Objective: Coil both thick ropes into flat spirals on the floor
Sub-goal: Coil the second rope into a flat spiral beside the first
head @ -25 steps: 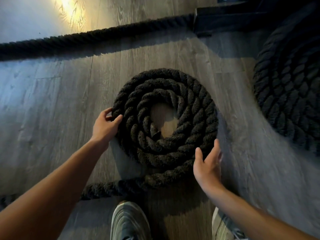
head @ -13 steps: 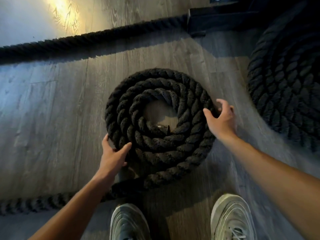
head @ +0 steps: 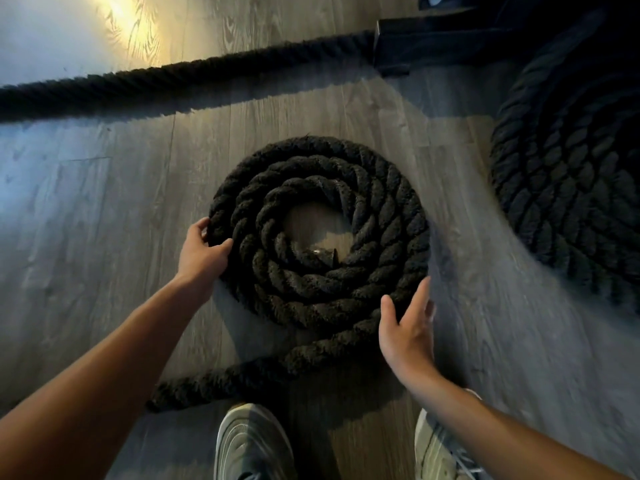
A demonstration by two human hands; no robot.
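Note:
A thick black rope spiral (head: 391, 216) of about three turns lies flat on the wooden floor in front of me, with a bare gap at its centre. My left hand (head: 202, 252) grips the spiral's outer turn on its left side. My right hand (head: 407, 332) rests with fingers spread against the outer turn at the lower right. The rope's loose tail (head: 242, 377) runs from there leftward along the floor near my feet. A second, larger coiled rope (head: 568, 188) lies at the right edge, partly cut off.
A straight stretch of black rope (head: 166, 83) crosses the floor at the back, leading to a dark metal base (head: 433, 46) at the top right. My two light shoes (head: 252, 445) stand at the bottom edge.
My left hand went from the spiral's lower left up to its left side. My right hand came down from the right side to the lower right. The spiral has turned a little.

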